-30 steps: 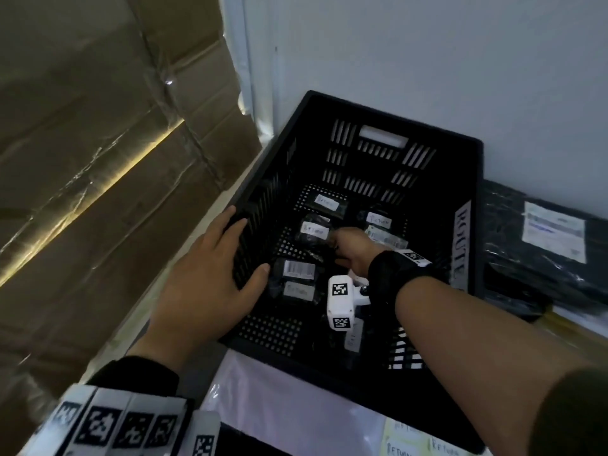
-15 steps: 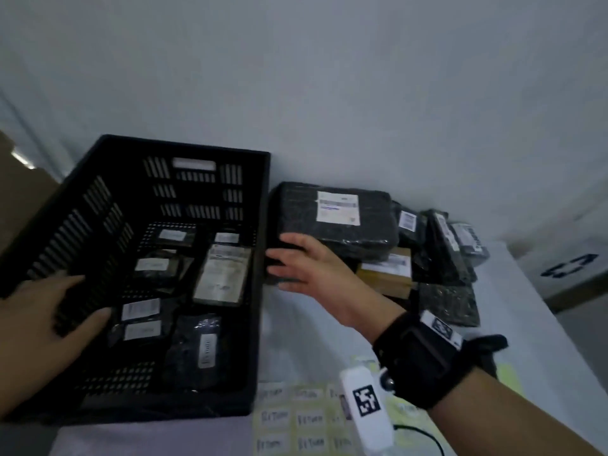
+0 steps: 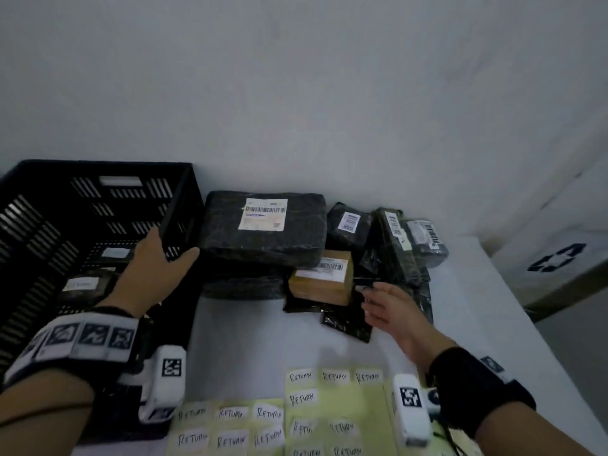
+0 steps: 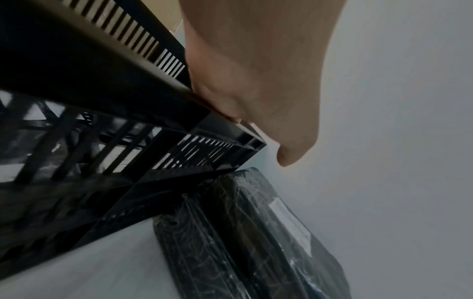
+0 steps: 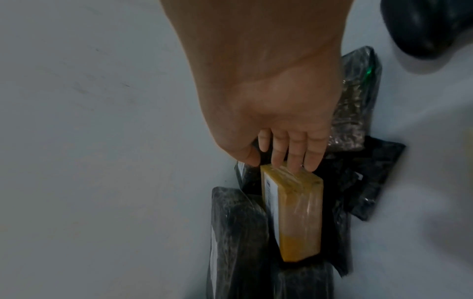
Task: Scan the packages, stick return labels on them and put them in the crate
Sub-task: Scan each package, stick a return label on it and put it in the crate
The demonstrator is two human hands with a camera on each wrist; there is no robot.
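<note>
The black crate (image 3: 39,205) stands at the left with several labelled packages inside. My left hand (image 3: 164,255) grips its right wall, fingers inside and thumb outside; the left wrist view shows the left hand (image 4: 243,101) on the crate's rim (image 4: 102,76). Right of the crate lies a pile of packages: a big black package (image 3: 263,232), a brown box (image 3: 320,281) and smaller black bags (image 3: 348,225). My right hand (image 3: 371,299) is open, its straight fingers at the brown box's right end. In the right wrist view the right hand's fingertips (image 5: 294,161) touch the brown box (image 5: 299,218).
Yellow sheets of handwritten RETURN labels (image 3: 296,416) lie on the white table (image 3: 246,340) near its front edge. A wall stands close behind the crate and the pile. A white box with a recycling mark (image 3: 556,258) sits beyond the table's right edge.
My right hand came out of the crate and moved right to the package pile. My left hand shifted from the crate's left rim to its right wall. The view swung right.
</note>
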